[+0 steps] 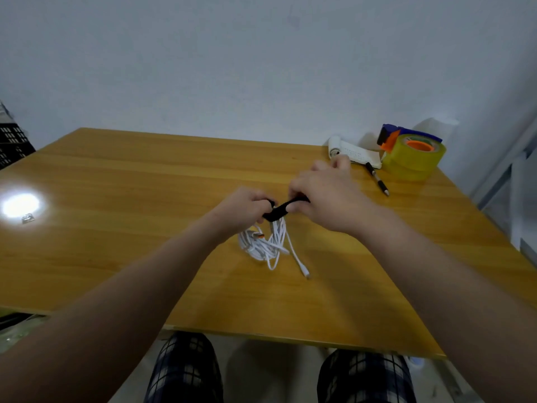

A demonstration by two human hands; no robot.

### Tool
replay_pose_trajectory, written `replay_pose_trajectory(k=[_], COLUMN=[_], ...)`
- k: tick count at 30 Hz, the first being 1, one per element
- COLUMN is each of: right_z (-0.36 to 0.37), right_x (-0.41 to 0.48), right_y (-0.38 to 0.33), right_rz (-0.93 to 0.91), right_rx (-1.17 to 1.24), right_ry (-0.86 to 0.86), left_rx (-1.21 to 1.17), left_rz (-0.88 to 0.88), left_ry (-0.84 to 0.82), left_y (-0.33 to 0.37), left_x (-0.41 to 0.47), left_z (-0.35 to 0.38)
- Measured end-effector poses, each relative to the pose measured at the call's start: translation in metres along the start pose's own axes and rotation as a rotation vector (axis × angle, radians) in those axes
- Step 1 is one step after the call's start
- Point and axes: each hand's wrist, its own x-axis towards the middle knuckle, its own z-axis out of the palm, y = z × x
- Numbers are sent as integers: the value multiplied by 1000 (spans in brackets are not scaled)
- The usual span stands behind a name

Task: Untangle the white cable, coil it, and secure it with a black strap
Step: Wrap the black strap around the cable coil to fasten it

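We look down on a wide, yellow-brown wooden surface (pixel 145 184) set against a pale wall, with knees in dark checked trousers (pixel 183 370) showing below its near edge. Two bare forearms reach to the middle of it. There the left hand (pixel 242 206) and the right hand (pixel 325 199) sit close together, each with fingers curled round one end of a flat black strap (pixel 279 212).

At the far right corner stands a fat roll of yellowish clear tape (pixel 412 159) in a blue and orange dispenser. Just left of it lies a partly unrolled white paper roll (pixel 351 151).

The thin white cable (pixel 267 242) hangs in a loose bundle of loops from the strap, which wraps its top. Its lower loops rest on the surface, and one plug end trails toward us.

A black pen (pixel 377 178) lies near the tape. A small pale object (pixel 28 218), too small for us to identify, sits at the far left beside a bright glare.
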Motion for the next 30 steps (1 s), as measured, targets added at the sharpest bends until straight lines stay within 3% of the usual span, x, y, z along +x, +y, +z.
replay_pose_trajectory(k=[7, 12, 14, 17, 20, 25, 30], right_z=[9, 34, 40, 41, 38, 40, 39], right_x=[13, 8, 7, 2, -7, -10, -10], right_y=[18, 10, -3, -16, -21, -27, -27], right_rz=[-22, 140, 206, 316, 272, 278, 329], right_rx=[-51, 140, 359, 827, 1197, 1052, 1196], right_ry=[111, 286, 349, 281, 100, -74, -65], left_rx=[40, -5, -24, -94, -181, -302, -69], left_rz=[229, 218, 181, 132, 87, 42, 120], left_ry=[-87, 46, 85, 91, 106, 82, 122], left_y=[3, -2, -4, -3, -4, 0, 7], left_x=[-10, -9, -9, -8, -6, -6, -6], left_z=[8, 10, 12, 11, 8, 12, 13])
